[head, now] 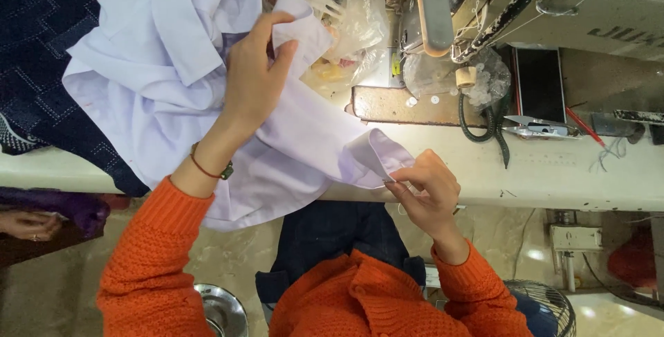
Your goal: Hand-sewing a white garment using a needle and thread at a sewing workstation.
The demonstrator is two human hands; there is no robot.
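A pale lilac-white shirt (159,67) lies heaped over the left part of the sewing table (553,178). My left hand (254,77) reaches up and pinches a folded cuff or collar piece of it between thumb and fingers. One sleeve stretches toward me, and my right hand (427,192) grips its cuff (377,153) at the table's front edge. Both arms wear orange knitted sleeves; a red cord bracelet circles the left wrist.
A sewing machine (526,5) stands at the back right, with thread snips (536,127), a dark phone (538,84) and a red pencil (584,126) beside it. Crumpled clear plastic bags (353,19) lie behind the shirt. Dark quilted fabric (41,46) hangs left. Another person's hand (28,225) shows far left.
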